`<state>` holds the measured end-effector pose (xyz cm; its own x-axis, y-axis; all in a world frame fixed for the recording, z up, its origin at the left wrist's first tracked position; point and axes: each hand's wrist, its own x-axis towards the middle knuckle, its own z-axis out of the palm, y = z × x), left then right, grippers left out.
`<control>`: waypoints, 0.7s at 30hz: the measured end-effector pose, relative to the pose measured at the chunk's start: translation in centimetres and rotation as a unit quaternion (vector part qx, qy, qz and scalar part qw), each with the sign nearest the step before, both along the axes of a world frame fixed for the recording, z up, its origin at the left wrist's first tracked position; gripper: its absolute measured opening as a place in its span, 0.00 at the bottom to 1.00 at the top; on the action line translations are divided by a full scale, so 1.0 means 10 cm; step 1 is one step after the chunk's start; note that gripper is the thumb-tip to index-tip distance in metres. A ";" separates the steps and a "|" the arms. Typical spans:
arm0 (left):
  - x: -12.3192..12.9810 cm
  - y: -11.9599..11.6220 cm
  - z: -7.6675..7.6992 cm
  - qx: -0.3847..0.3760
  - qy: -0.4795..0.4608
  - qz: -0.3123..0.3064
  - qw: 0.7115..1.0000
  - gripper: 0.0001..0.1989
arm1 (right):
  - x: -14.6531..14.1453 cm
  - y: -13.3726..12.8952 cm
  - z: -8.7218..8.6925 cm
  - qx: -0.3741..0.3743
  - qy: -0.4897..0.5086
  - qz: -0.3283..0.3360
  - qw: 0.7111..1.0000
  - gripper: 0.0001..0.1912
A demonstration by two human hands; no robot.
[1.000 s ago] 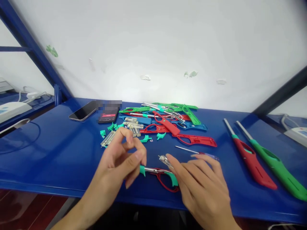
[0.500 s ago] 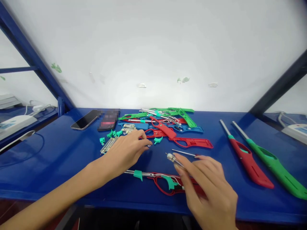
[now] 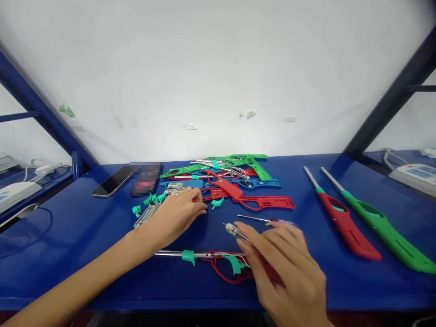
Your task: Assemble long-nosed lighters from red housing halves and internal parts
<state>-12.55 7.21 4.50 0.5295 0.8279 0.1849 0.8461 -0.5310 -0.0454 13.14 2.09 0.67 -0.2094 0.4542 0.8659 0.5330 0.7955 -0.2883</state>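
Between the thumb and fingers of my right hand (image 3: 286,268) is a slim lighter fuel tank (image 3: 235,230), its pale valve end pointing up and left. My left hand (image 3: 182,206) is closed in a pinch above the table; whatever its fingertips hold is hidden. Below and between the hands lies an opened red lighter half-shell (image 3: 220,272) with a metal tube, white wires and a teal trigger (image 3: 235,264); my right hand covers its handle end. A screwdriver (image 3: 254,218) lies just behind my right hand. More slim tanks (image 3: 146,215) lie partly hidden beside my left wrist.
Red, green and blue lighter shells (image 3: 269,202) and metal tubes are heaped at the back, with small teal parts (image 3: 136,210) to the left. Two phones (image 3: 112,181) lie back left. A whole red lighter (image 3: 347,225) and a green one (image 3: 384,222) lie right.
The view has shifted slightly, so the table things sit a little further left. The small piece at my left fingertips no longer shows. My right hand keeps hold of the tank.
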 end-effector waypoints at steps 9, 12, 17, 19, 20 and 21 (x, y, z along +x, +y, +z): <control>0.06 -0.01 0.04 -0.015 -0.119 0.014 0.993 0.11 | 0.00 0.00 0.01 0.000 -0.004 -0.002 1.000 0.14; 0.09 -0.10 0.16 0.003 -0.214 0.055 0.975 0.10 | 0.01 0.01 0.02 0.007 -0.009 0.002 1.000 0.14; 0.27 -0.49 0.33 -0.055 -0.439 0.139 0.886 0.13 | 0.01 0.02 0.03 0.008 0.000 0.013 1.000 0.15; 0.37 -0.63 0.30 -0.177 -0.564 0.145 0.794 0.14 | 0.01 0.02 0.04 0.011 -0.004 0.021 1.000 0.15; 0.40 -0.68 0.26 -0.229 -0.599 0.147 0.753 0.15 | 0.00 0.02 0.04 0.014 -0.009 0.026 1.000 0.15; 0.43 -0.71 0.22 -0.262 -0.627 0.146 0.719 0.16 | 0.00 0.02 0.05 0.017 -0.015 0.032 0.999 0.15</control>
